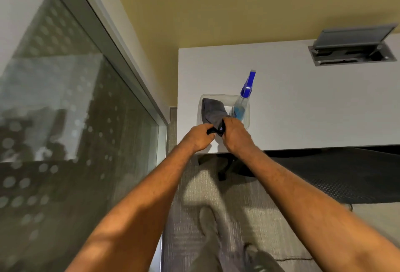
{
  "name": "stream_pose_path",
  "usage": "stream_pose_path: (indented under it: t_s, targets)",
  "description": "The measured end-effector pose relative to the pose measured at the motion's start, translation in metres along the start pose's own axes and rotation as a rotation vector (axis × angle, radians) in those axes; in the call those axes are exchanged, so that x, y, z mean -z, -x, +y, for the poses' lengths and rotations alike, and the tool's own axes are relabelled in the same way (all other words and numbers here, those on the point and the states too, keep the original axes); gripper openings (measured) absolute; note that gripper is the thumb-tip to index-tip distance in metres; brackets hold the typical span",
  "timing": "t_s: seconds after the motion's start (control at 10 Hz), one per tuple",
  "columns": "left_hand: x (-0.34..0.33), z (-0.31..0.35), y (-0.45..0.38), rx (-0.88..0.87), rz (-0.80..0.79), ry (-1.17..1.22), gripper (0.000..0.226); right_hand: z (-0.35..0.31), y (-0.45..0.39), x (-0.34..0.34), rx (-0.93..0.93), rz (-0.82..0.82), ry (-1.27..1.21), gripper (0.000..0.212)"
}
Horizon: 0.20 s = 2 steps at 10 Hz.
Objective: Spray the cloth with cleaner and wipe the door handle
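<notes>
A grey cloth (211,111) lies half inside a clear plastic bin (246,123) on the near left corner of a white table (303,107). Both hands pinch the cloth's near edge: my left hand (198,138) on its left side, my right hand (234,134) on its right. A spray bottle (243,100) with blue liquid and a blue trigger head stands upright in the bin's right end, just beyond my right hand. No door handle is in view.
A glass wall with a dotted film (71,120) and a grey metal frame (129,70) runs along the left. An open cable hatch (352,48) sits in the table's far right. A black chair base (225,172) stands under the table, above my shoes on grey carpet.
</notes>
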<state>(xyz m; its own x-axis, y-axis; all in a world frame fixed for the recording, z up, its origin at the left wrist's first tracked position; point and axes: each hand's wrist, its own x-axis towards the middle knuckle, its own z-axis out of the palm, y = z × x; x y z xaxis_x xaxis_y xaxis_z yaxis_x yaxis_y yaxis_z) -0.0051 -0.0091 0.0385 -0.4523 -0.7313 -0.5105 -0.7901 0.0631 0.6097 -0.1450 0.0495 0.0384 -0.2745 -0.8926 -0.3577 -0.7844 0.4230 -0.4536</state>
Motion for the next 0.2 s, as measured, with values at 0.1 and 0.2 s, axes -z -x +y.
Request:
stream_pose_path:
  t_s: [0.1, 0.2]
  targets:
    - [-0.008, 0.003, 0.021, 0.011, 0.066, 0.016, 0.045, 0.001, 0.010, 0.009, 0.001, 0.010, -0.059, 0.054]
    - [-0.014, 0.002, 0.036, 0.038, 0.122, 0.033, 0.051, 0.004, 0.023, 0.014, 0.050, 0.021, -0.056, 0.055]
